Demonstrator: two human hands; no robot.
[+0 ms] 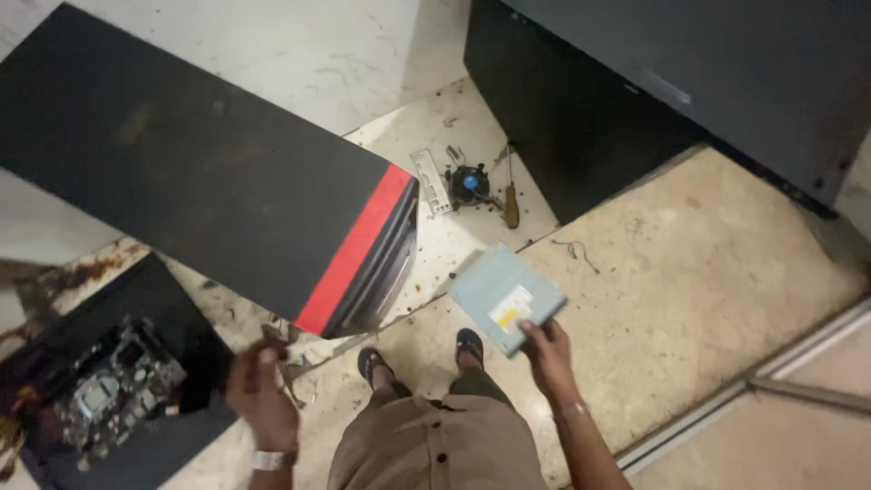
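My right hand grips a flat grey optical drive by its near corner, holding it above the floor in front of my feet. My left hand hangs near the lower corner of a black computer case with a red front strip, which lies on its side; whether the fingers hold anything is unclear, as the hand is blurred. A motherboard rests on a dark panel at the far left, just beside my left hand.
A small CPU cooler fan, a metal backplate and a screwdriver lie on the floor beyond the case. A large dark cabinet stands at the upper right. A metal floor rail runs at the right.
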